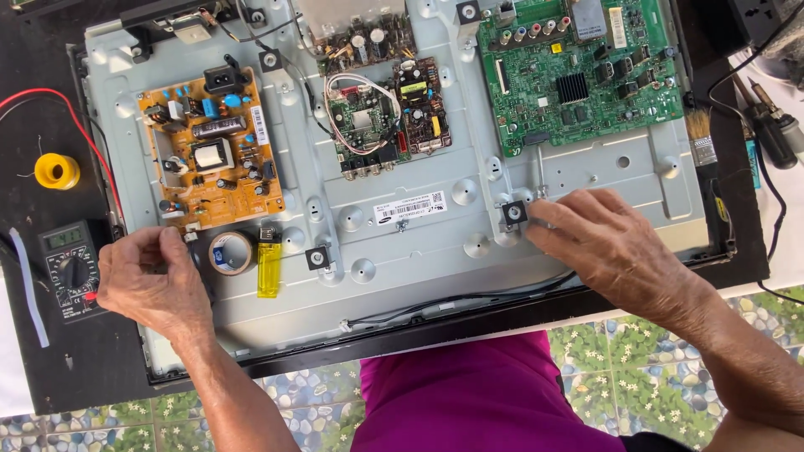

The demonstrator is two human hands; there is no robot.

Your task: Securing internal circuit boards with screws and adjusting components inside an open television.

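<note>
Here I have both hands down on the grey metal back panel (pixel 419 180) of an opened flat-screen television that lies face down on the bench. My left hand (pixel 155 280) rests at the panel's near left corner, fingers curled together against its edge, just below the orange power supply board (pixel 209 151); I cannot tell whether they pinch anything. Just beside that hand, toward the middle, stand a roll of tape (pixel 231 251) and a yellow lighter (pixel 269 264), touching or nearly touching each other. My right hand (pixel 607 243) lies flat near the panel's near right edge, fingers loosely spread, the fingertips (pixel 540 219) touching a small black square mounting block (pixel 513 213) fixed to the metal. A matching black block (pixel 317 257) sits further left, near the lighter. Along the far edge of the panel, a small dark board with white and red wires (pixel 381 117) sits in the middle, and a green main board (pixel 578 71) fills the far right corner. Off the panel, at the bench's left edge, lie a digital multimeter (pixel 71 268) with a red lead and a yellow spool of solder (pixel 57 171). At the right edge a paintbrush (pixel 702 142) lies just beside the frame.
</note>
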